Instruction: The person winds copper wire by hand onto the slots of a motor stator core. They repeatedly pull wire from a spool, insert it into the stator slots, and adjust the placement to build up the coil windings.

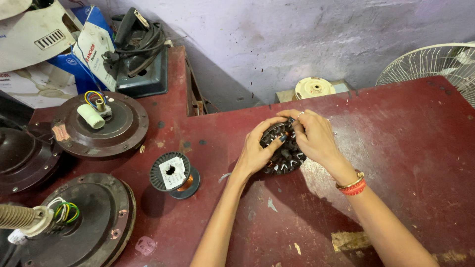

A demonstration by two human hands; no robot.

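A round black motor stator (285,159) with slotted teeth and some copper winding stands tilted on the dark red table (410,148). My left hand (257,151) cups its left side, fingers curled over the rim. My right hand (316,138) grips the top right edge, fingertips pinched at the upper teeth. A red and gold bangle sits on my right wrist. Much of the stator is hidden under both hands.
A black spool of copper wire (174,174) stands left of my hands. Brown ceiling fan motor housings (101,126) (89,217) with coloured wires lie at the left. A clothes iron (136,37), cardboard boxes, a white fan grille (435,62) and a cream disc (314,88) line the back.
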